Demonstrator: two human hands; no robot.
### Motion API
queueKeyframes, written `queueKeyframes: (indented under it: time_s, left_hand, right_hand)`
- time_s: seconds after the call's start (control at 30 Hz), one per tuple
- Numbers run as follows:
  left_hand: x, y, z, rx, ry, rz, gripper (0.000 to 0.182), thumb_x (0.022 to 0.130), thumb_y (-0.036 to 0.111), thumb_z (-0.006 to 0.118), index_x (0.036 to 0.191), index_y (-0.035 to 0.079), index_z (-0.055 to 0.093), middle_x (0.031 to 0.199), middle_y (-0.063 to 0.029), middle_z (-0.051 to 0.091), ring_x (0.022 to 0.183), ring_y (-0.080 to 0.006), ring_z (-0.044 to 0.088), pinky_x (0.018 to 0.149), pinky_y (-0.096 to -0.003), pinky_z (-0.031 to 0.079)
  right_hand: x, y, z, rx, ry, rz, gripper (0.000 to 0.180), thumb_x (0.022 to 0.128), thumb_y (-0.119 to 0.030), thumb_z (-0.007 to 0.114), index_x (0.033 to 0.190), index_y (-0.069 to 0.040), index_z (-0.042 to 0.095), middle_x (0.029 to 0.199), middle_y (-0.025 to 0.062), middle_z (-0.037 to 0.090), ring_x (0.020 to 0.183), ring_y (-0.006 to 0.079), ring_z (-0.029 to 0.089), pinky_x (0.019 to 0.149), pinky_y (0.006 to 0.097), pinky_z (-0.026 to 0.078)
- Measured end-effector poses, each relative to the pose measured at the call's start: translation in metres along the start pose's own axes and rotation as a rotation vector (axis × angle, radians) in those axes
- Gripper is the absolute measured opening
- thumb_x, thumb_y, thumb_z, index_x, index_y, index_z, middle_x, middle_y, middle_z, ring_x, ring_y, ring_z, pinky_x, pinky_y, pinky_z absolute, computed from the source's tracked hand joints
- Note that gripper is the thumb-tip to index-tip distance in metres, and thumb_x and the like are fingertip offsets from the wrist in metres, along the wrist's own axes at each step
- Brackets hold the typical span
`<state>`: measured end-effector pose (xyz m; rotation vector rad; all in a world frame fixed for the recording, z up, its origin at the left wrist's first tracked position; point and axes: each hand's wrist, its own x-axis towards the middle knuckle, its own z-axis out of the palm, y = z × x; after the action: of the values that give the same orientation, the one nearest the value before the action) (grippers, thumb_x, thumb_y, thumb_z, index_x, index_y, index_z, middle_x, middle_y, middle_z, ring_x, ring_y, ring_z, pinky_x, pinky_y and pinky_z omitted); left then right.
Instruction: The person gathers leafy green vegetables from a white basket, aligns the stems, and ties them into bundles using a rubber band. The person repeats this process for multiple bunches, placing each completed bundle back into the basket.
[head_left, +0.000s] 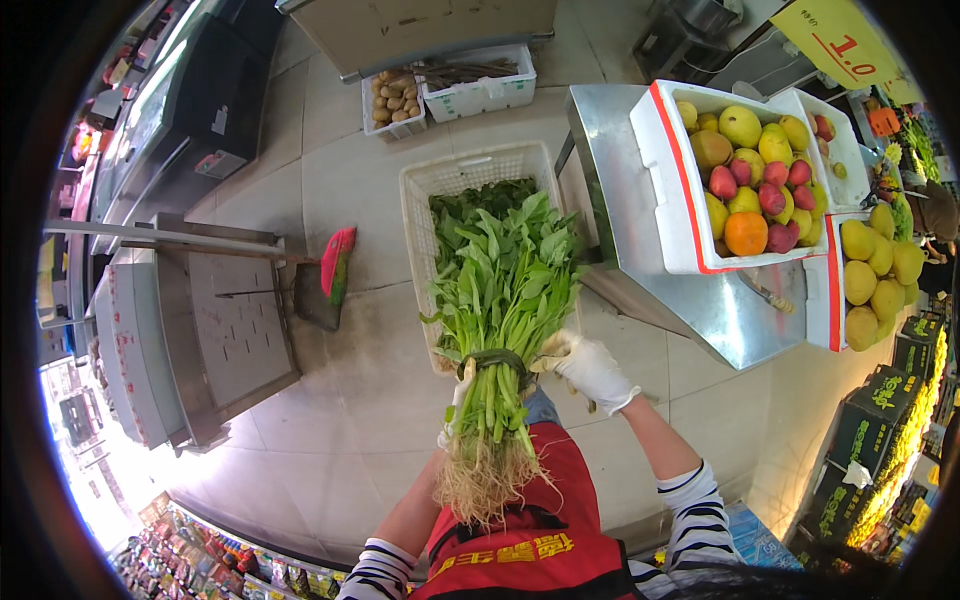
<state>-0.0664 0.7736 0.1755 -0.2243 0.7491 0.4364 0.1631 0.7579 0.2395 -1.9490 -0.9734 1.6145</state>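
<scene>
A bunch of leafy greens with stringy roots (487, 390) is held in front of my red apron (555, 480), leaves pointing away from me. My left hand (459, 409), in a white glove, grips the stems from the left side and is partly hidden behind them. A dark green tie (495, 361) goes around the stems. At its right end, my white-gloved right hand (589, 369) has its fingers curled in, seemingly pinching the tie. Beyond the roots, a white plastic crate (420, 225) holds dark leafy greens (480, 196), partly covered by the bunch.
On the right, a steel table (615, 172) carries a foam box (667, 202) of mixed fruit and a knife (769, 292). Another foam box (817, 300) holds yellow fruit. Ahead stand a basket of potatoes (394, 97) and a foam box (480, 101). A dustpan (311, 296) and broom (337, 262) are left.
</scene>
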Motion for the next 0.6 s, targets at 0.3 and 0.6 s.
queueKeyframes:
  time_s: [0.3,0.6]
  left_hand:
    - [-0.007,0.006,0.002,0.078,-0.036,-0.038,0.071,0.091,0.056,0.046,0.134,0.0,0.044,0.121,-0.0217,0.057,0.106,-0.0375,0.061,0.087,-0.0486,0.054]
    - [-0.009,0.016,-0.017,0.231,-0.13,-0.148,0.072,0.089,0.055,0.052,0.134,-0.001,0.044,0.121,-0.0224,0.057,0.109,-0.0386,0.059,0.088,-0.0506,0.053]
  right_hand:
    - [-0.009,0.041,0.019,-0.539,-0.15,-0.195,0.037,0.094,-0.038,0.05,0.085,-0.004,0.06,0.059,0.0125,0.059,0.051,0.0259,0.057,0.048,0.0382,0.044]
    - [-0.003,0.004,-0.005,0.441,-0.721,0.277,0.057,0.097,-0.053,0.044,0.08,-0.001,0.062,0.046,-0.0026,0.039,0.035,0.0058,0.029,0.037,0.0231,0.024]
